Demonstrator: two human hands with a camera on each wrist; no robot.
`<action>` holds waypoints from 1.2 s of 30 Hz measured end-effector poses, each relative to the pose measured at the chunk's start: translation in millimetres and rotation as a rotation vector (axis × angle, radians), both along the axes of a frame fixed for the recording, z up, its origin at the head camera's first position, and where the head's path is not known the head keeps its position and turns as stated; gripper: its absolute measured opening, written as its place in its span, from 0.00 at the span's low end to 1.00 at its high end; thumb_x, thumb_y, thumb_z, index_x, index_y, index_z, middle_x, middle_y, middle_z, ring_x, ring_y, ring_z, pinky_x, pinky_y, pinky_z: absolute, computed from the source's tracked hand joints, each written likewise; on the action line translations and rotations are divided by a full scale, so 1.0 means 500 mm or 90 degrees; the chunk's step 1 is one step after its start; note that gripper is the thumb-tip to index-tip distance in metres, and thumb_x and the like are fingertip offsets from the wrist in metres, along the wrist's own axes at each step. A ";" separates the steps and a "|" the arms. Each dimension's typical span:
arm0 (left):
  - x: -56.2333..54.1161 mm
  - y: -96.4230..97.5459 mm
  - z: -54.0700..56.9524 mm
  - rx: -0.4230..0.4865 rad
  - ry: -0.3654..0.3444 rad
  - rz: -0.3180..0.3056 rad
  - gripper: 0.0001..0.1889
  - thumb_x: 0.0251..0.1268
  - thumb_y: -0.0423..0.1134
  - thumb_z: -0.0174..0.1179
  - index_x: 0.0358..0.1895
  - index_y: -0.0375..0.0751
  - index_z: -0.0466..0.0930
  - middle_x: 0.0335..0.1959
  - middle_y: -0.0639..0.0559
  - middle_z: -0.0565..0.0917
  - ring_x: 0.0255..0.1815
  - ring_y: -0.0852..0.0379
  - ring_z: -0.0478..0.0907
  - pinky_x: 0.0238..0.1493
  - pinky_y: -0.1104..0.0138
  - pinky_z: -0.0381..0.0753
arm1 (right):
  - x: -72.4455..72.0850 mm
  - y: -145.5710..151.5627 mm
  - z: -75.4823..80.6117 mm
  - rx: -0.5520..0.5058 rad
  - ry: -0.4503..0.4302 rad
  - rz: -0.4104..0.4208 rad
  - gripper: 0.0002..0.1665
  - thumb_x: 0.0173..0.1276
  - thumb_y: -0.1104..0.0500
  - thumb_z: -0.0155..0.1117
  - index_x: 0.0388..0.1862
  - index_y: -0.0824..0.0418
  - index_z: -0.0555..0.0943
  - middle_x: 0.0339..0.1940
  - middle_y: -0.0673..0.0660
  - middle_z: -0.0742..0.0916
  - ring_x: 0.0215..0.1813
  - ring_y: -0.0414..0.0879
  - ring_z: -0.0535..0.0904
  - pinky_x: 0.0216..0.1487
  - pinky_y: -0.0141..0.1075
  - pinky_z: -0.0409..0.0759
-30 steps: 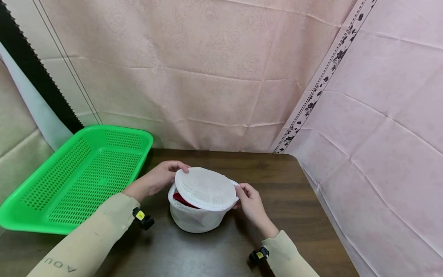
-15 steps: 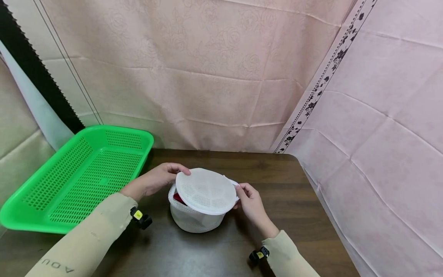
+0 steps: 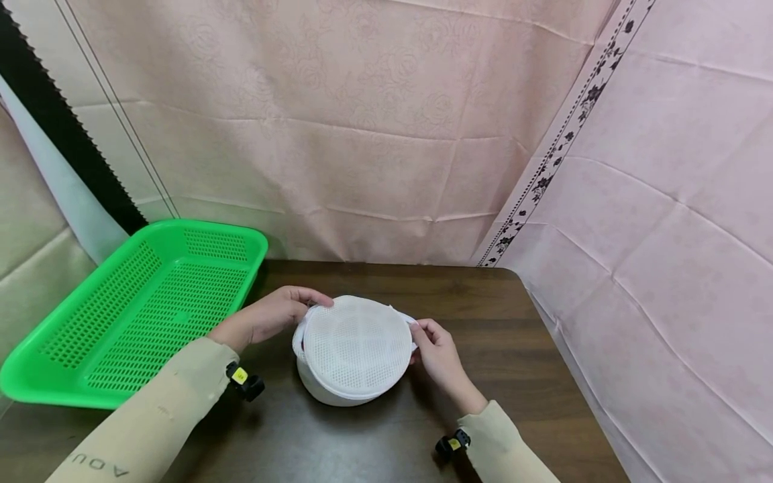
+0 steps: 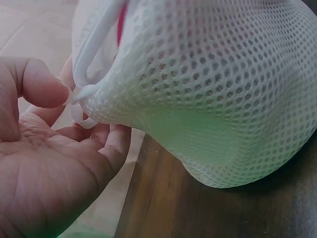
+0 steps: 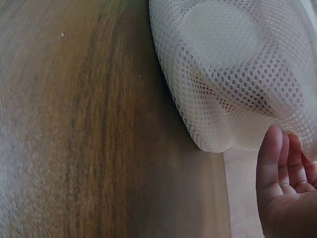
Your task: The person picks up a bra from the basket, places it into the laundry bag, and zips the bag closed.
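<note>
A round white mesh laundry bag (image 3: 323,386) stands on the table in the head view, its flat mesh lid (image 3: 361,345) lying over the opening. At the left rim, my left hand (image 3: 272,315) pinches the edge between thumb and fingers; the left wrist view shows the thumb by a white trim loop (image 4: 94,44). On the opposite side my right hand (image 3: 437,355) pinches the rim, with the thumb on top. Something red (image 4: 122,22) shows through a gap at the rim in the left wrist view; most of it is hidden inside.
A large green plastic basket (image 3: 256,261) with perforated walls stands left of the bag, beside my left forearm. The brown wooden table (image 3: 483,308) ends at a pale pink cloth (image 3: 374,168) behind, and at another cloth (image 3: 664,268) on the right.
The lid's front edge has come down over the bag's opening, and the red item is now almost covered. My left hand has shifted slightly; my right hand keeps its place.
</note>
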State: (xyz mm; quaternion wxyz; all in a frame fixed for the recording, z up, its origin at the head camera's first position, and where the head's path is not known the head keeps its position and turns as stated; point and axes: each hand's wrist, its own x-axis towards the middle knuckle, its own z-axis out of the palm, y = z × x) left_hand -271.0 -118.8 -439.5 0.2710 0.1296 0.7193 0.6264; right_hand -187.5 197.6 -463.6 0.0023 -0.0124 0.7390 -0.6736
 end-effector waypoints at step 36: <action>0.024 0.051 -0.025 -0.100 0.069 0.118 0.21 0.62 0.48 0.66 0.56 0.45 0.80 0.51 0.49 0.81 0.44 0.52 0.78 0.42 0.63 0.80 | -0.049 0.005 -0.026 0.065 0.015 -0.014 0.16 0.75 0.52 0.56 0.49 0.63 0.81 0.42 0.56 0.84 0.45 0.49 0.77 0.47 0.41 0.76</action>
